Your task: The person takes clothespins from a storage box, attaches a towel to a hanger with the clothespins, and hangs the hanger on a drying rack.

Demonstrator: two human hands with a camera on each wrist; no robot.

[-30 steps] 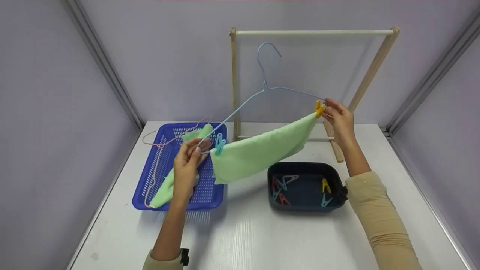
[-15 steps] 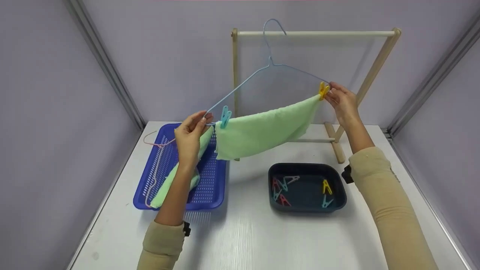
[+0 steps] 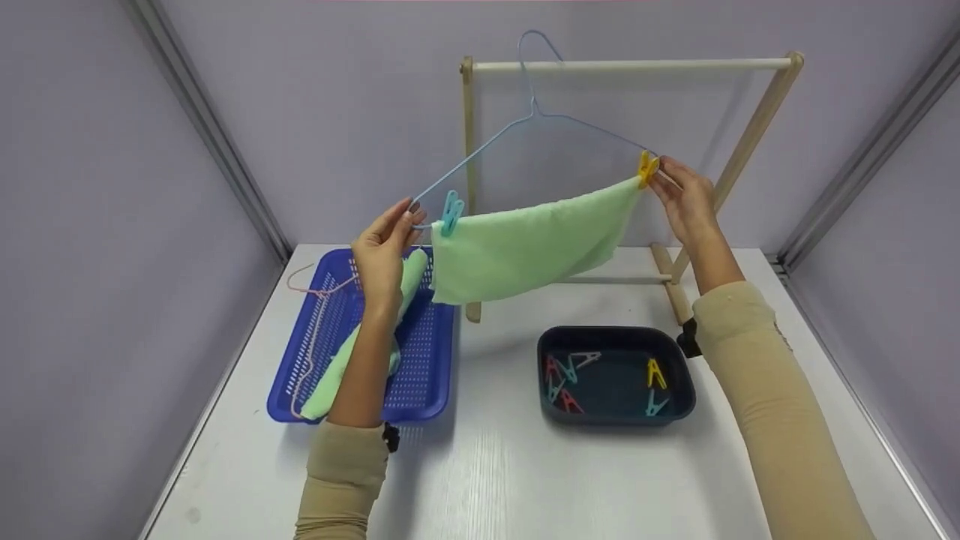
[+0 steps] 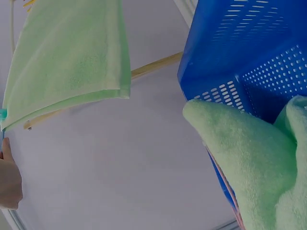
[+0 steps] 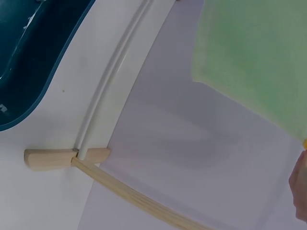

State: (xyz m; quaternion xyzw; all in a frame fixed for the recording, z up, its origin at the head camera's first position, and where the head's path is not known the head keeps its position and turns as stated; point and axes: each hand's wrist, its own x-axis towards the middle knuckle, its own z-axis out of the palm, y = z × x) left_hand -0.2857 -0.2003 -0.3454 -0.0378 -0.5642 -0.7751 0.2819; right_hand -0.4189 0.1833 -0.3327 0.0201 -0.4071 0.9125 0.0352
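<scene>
A light blue wire hanger (image 3: 472,155) is held up in front of the rack, its left end lower than its right. My left hand (image 3: 382,251) pinches the lower left corner of the hanger. At the other end my right hand (image 3: 686,199) pinches the right corner. A green towel (image 3: 532,247) hangs folded over the hanger's bottom wire. Near my left fingers a blue clothespin (image 3: 451,213) clips it, and a yellow clothespin (image 3: 647,169) does so beside my right fingers. The hanger's hook overlaps the rack's top bar in the head view.
The wooden drying rack (image 3: 724,176) with its white top bar (image 3: 675,66) stands at the back. A blue basket (image 3: 439,390) at left holds another green towel (image 3: 330,382) and a pink hanger (image 3: 309,345). Several clothespins lie in a dark bin (image 3: 616,420) at right.
Both hands have raised the hanger with the clipped towel, bringing its hook up to the height of the rack's top bar. Over the last half second it also shifts slightly left.
</scene>
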